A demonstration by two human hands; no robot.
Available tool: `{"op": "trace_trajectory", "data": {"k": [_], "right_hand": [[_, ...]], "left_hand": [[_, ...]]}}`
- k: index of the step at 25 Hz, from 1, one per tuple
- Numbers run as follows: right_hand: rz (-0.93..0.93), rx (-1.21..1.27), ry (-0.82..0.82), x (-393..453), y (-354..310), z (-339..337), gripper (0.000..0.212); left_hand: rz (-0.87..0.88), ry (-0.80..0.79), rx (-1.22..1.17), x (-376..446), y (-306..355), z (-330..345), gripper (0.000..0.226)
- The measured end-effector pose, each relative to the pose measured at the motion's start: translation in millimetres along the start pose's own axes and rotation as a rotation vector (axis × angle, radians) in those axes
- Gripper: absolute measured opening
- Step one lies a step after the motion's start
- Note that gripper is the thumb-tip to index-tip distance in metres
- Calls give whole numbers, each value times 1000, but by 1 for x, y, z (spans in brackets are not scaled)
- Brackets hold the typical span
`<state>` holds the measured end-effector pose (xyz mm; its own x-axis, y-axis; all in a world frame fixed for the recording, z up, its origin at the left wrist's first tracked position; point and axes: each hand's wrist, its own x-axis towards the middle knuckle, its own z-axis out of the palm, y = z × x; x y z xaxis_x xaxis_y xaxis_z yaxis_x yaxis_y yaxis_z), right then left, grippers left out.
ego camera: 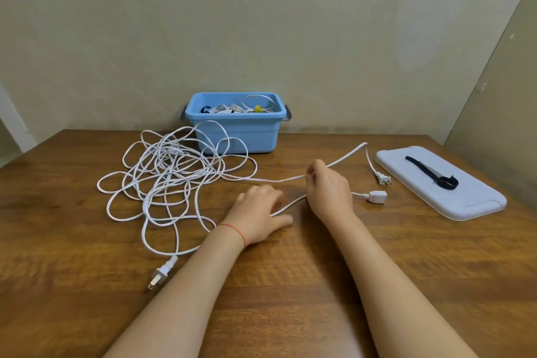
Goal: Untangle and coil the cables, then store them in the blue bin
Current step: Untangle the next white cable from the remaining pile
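Pinching white cable [343,160]: right hand [328,192] | left hand [258,218] flat, grip wide | wooden table [319,285], beige wall [261,23]

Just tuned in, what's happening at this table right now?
A person is sorting white cables. The right hand pinches one strand raised off the wooden table; the left hand rests flat near another. The tangled pile is not yet coiled. The blue bin already holds coiled cables; its lid lies to the right.
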<state>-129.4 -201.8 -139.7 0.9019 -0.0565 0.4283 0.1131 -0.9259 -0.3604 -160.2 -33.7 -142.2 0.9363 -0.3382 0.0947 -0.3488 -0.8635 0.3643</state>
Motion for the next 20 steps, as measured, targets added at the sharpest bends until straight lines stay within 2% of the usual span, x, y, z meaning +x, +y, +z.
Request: {"op": "trace_trajectory", "data": {"k": [1, 3, 5, 8, 9, 10, 11, 12, 13, 14, 16, 18, 20], "right_hand": [[-15, -1, -24, -1, 2, 0, 14], [-14, 13, -70, -2, 6, -1, 23], [20, 28, -85, -3, 8, -3, 32], [68, 61, -75, 0, 10, -2, 38], [66, 77, -58, 1, 9, -3, 37], [56, 96, -35, 2, 7, -5, 33], [41, 121, -6, 3, 6, -6, 27], [27, 168, 28, 3, 5, -8, 19], [8, 234, 59, 2, 3, -11, 13], [-13, 300, 98, 1, 3, -13, 9], [-3, 368, 236, 0, 4, -20, 7], [168, 420, 401, 3, 16, -32, 8], [405, 467, 461, 7, 31, -44, 12]], "left_hand": [[42, -52, 20, 2, 0, 3, 39], [63, -19, -4, 3, -6, -2, 18], [-19, -46, 47, 0, -14, -19, 15], [-225, -256, 385, 1, -17, -59, 17], [-274, -261, 500, 1, -15, -71, 20], [-264, -182, 524, 4, -12, -79, 24], [-207, -32, 434, 11, -11, -80, 28], [-118, 118, 283, 18, -8, -77, 32], [-26, 199, 120, 23, 0, -69, 36], [40, 174, 0, 27, 7, -59, 38], [28, 49, -25, 34, 9, -36, 29], [-119, 76, 34, 37, -13, -26, 26], [-264, 170, 130, 31, -43, -32, 33]]}}
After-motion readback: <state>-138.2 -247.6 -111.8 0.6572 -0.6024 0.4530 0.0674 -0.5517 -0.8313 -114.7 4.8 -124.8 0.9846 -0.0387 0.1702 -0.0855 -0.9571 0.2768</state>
